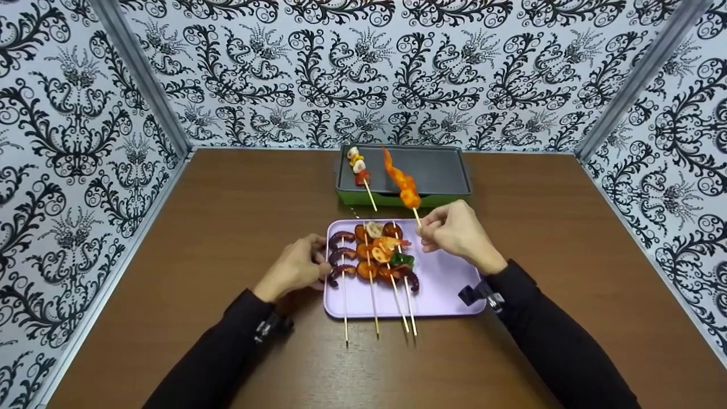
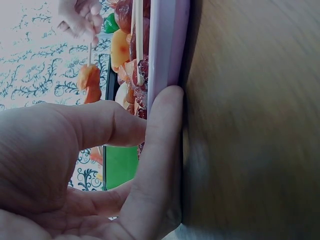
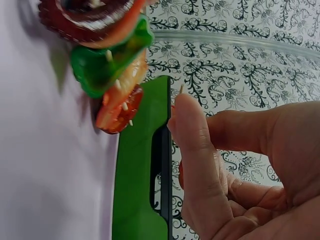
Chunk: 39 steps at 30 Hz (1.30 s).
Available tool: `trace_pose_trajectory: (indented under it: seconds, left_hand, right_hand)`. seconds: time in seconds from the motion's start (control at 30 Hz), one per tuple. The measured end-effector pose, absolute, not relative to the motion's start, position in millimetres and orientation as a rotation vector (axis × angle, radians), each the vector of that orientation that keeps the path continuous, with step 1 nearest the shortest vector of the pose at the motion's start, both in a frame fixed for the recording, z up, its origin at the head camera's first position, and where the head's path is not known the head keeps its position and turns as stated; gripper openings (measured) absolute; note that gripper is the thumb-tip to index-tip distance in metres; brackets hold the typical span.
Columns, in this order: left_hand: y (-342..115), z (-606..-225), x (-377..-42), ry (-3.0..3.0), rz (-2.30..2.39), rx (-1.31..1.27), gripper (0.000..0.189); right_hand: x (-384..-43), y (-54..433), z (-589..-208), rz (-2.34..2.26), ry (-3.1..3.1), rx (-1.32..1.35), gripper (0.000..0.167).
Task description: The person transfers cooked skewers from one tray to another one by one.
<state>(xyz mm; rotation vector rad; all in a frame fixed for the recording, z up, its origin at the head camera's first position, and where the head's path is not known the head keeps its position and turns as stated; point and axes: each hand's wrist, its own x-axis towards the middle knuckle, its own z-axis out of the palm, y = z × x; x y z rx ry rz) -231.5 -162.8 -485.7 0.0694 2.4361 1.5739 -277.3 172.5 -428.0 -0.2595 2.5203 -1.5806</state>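
My left hand (image 1: pixel 294 267) grips the left rim of a pale purple tray (image 1: pixel 446 278). In the left wrist view its thumb and finger pinch the tray's edge (image 2: pixel 167 45) close over the table. Several skewers of colourful food lie on the tray: an octopus-tentacle skewer (image 1: pixel 343 254) nearest the left hand, then a sausage-like skewer (image 1: pixel 367 270) and others with shrimp and green pepper (image 1: pixel 402 259). My right hand (image 1: pixel 457 233) pinches the stick end of an orange meat skewer (image 1: pixel 404 184), held up above the tray's far edge, its tip pointing away over the griddle.
Behind the tray stands a green-sided griddle (image 1: pixel 437 165) with a dark flat plate. A mixed skewer (image 1: pixel 360 170) rests on its left part, stick jutting over the front. Patterned walls (image 1: pixel 363 74) enclose the brown table (image 1: pixel 238 210). Stick ends overhang the tray's near edge.
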Motion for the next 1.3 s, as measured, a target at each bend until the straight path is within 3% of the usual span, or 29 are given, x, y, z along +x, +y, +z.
trace_pose_trajectory:
  seconds: [0.5, 1.0, 1.3]
  left_hand:
    - [-163, -486, -231, 2.427, 1.594, 0.077, 0.058]
    - [-162, -485, -232, 2.458, 1.535, 0.074, 0.061]
    - [-162, -487, -231, 2.433, 1.577, 0.061, 0.061]
  right_hand:
    - [-242, 188, -441, -1.575, 2.530, -0.241, 0.007]
    - [-210, 204, -453, -1.538, 2.490, -0.265, 0.013]
    - [-196, 208, -461, -1.487, 2.483, -0.250, 0.006]
